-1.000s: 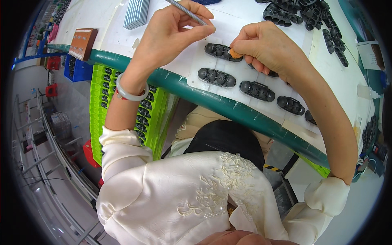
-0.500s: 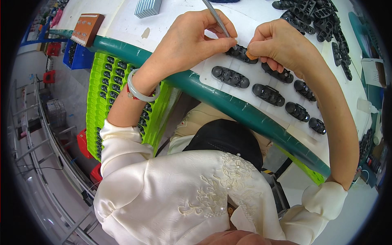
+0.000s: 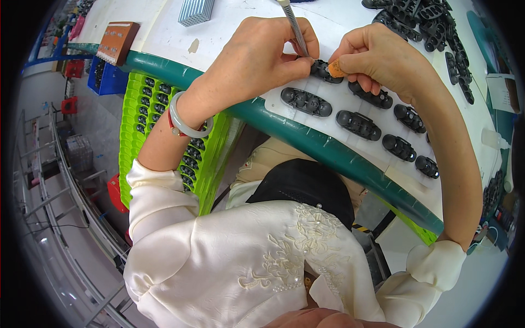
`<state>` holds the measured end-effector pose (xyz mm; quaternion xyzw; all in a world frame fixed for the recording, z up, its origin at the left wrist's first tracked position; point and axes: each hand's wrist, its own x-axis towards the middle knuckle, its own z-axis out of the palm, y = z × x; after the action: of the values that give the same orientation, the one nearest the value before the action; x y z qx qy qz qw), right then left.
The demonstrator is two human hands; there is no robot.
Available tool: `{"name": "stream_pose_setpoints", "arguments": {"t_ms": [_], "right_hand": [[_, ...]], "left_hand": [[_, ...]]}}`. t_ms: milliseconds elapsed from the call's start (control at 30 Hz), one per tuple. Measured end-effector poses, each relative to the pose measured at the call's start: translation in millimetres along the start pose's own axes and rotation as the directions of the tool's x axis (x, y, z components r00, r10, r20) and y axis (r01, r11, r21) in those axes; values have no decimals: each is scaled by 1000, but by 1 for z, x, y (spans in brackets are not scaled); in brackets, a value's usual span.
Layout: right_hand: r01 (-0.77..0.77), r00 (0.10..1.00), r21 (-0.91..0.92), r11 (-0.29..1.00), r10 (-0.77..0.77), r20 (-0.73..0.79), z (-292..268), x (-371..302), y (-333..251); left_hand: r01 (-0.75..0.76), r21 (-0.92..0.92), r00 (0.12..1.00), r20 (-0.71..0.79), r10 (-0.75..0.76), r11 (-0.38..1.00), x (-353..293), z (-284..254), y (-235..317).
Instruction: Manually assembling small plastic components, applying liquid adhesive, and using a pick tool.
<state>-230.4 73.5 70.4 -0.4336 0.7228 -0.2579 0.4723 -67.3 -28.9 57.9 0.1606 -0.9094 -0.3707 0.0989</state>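
My left hand (image 3: 268, 57) is closed around a thin, ribbed grey metal rod-shaped tool (image 3: 297, 34), whose lower end is hidden by my fingers. That hand is over the left end of a black oval plastic part (image 3: 328, 76) on the white work surface. At the part's right end, my right hand (image 3: 374, 60) pinches a small mottled orange piece (image 3: 336, 69) against or just above it. More black oval parts, such as this one (image 3: 306, 102) and another (image 3: 359, 126), lie in rows on a pale board nearer to me.
A pile of black parts (image 3: 421, 22) lies at the far right. A striped block (image 3: 195, 12) and a brown box (image 3: 117, 42) are at the back left. Below the green table edge (image 3: 328, 150) stand a lime-green tray (image 3: 128, 109) with small black parts and a blue bin (image 3: 106, 79).
The tool in my left hand stands a little more upright, its top moved slightly right. More of the orange piece shows at my right fingertips, and both hands remain at the same black part.
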Motion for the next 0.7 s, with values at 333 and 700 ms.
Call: {"name": "stream_pose_setpoints", "arguments": {"t_ms": [333, 700], "right_hand": [[50, 999, -52, 997, -51, -18, -5, 1, 0], [56, 998, 44, 997, -56, -5, 4, 9, 1]], "left_hand": [[-27, 74, 998, -59, 31, 997, -2, 4, 2], [80, 11, 994, -71, -79, 997, -4, 7, 3]]}}
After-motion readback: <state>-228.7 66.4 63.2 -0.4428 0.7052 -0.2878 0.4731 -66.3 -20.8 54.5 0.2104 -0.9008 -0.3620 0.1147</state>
